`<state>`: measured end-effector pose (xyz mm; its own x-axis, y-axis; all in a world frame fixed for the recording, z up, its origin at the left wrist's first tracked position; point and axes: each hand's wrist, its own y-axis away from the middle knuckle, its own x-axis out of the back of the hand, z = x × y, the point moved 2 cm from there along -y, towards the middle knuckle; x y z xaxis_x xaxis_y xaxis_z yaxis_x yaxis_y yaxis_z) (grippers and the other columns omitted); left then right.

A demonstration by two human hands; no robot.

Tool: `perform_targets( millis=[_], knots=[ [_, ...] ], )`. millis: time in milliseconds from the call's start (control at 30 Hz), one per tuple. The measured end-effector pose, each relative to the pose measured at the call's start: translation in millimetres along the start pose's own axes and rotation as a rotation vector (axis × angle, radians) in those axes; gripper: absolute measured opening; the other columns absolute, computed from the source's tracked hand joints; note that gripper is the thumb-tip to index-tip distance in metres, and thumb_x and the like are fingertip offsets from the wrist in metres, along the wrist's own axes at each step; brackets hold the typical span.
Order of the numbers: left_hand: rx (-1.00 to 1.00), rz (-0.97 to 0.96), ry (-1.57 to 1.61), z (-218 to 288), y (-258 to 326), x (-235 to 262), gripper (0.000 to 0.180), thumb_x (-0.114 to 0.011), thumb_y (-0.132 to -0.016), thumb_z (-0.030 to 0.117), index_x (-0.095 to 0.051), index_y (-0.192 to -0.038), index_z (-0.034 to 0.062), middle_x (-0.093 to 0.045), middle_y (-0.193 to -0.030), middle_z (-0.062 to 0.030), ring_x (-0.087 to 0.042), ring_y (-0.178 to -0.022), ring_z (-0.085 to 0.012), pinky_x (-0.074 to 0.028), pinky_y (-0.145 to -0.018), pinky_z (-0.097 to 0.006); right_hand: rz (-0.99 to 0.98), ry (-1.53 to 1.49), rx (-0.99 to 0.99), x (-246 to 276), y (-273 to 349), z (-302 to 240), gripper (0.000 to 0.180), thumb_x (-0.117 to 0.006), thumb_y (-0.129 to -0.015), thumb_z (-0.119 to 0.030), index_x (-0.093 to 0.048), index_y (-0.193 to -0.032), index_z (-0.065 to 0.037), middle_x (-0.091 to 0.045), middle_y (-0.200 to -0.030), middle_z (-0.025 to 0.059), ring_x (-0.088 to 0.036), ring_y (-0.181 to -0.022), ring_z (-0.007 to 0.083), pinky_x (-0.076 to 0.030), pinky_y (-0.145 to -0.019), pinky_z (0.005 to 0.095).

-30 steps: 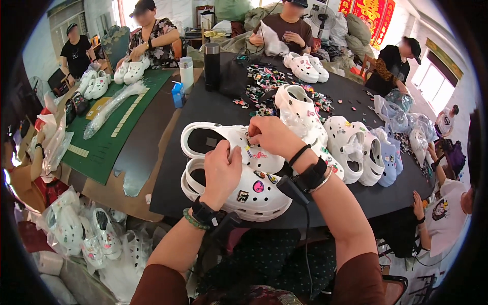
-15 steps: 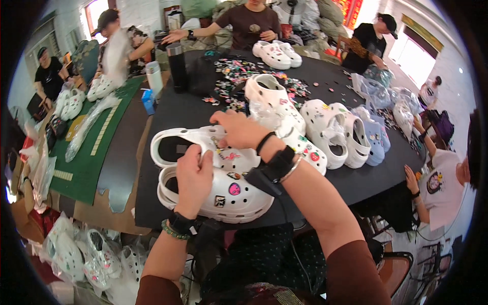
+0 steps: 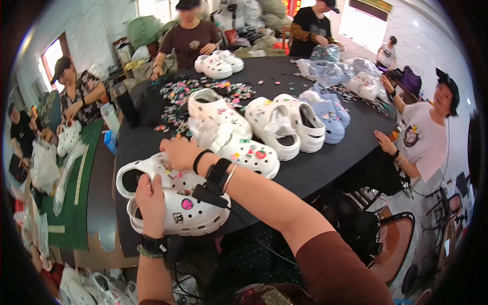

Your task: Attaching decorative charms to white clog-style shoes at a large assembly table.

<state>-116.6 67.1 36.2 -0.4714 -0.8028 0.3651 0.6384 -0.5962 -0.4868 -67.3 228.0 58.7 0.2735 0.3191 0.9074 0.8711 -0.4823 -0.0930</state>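
Two white clogs lie side by side at the table's near left: a far clog [image 3: 188, 178] and a near clog [image 3: 211, 211], both with colourful charms on the upper. My left hand [image 3: 151, 203] reaches over the near clog and is closed on the far clog's rim by the foot opening, thumb up. Across the far clog's upper bends my right hand [image 3: 182, 152], its fingers curled down onto the surface. Those fingertips are partly hidden, and whatever they may pinch does not show. Beyond my right wrist stands a decorated white clog [image 3: 249, 155].
Loose charms [image 3: 173, 96] are heaped mid-table. More white clogs [image 3: 274, 127], blue clogs [image 3: 328, 119] and plastic bags [image 3: 325, 71] stand farther right. A black bottle [image 3: 125, 107] and a blue carton [image 3: 110, 142] are at left. Co-workers sit around; a person's hand [image 3: 386, 143] rests at the right edge.
The whole view has swung to the right, so the table and clogs appear farther left. Both my hands stay at the far clog. A co-worker at the right now shows more fully.
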Motion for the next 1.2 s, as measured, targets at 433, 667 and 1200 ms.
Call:
perform_targets(
  millis=[433,667,1200],
  knots=[
    [-0.251,-0.583,-0.611,-13,-16,74,0.034,-0.064,-0.087,0.033,-0.063,-0.107,0.0055,-0.06,-0.113,-0.0113,-0.051,-0.117,-0.0356,-0.027,-0.106,-0.06,0.74,-0.326,0.233,7,188,50,0.016,-0.065,-0.082,0.004,-0.062,-0.097,-0.002,-0.062,-0.107,0.0141,-0.061,-0.1,0.0333,-0.051,-0.084,0.0373],
    [-0.365,-0.61,-0.554,-27,-27,79,0.032,-0.076,-0.069,0.019,-0.066,-0.095,0.003,-0.059,-0.094,-0.0144,-0.058,-0.096,-0.0369,-0.045,-0.083,-0.045,0.644,-0.211,0.243,-34,202,66,0.024,-0.064,-0.077,0.006,-0.06,-0.1,-0.002,-0.059,-0.109,0.0147,-0.057,-0.103,0.0351,-0.047,-0.089,0.0412],
    [-0.103,-0.057,-0.835,-71,-26,217,0.026,-0.079,-0.071,0.025,-0.069,-0.079,0.0022,-0.061,-0.079,-0.0174,-0.06,-0.079,-0.0387,-0.046,-0.071,-0.046,0.518,0.018,0.112,-38,200,46,0.014,-0.06,-0.079,0.001,-0.059,-0.092,-0.003,-0.058,-0.104,0.0117,-0.054,-0.1,0.0326,-0.043,-0.087,0.0437]
  ],
)
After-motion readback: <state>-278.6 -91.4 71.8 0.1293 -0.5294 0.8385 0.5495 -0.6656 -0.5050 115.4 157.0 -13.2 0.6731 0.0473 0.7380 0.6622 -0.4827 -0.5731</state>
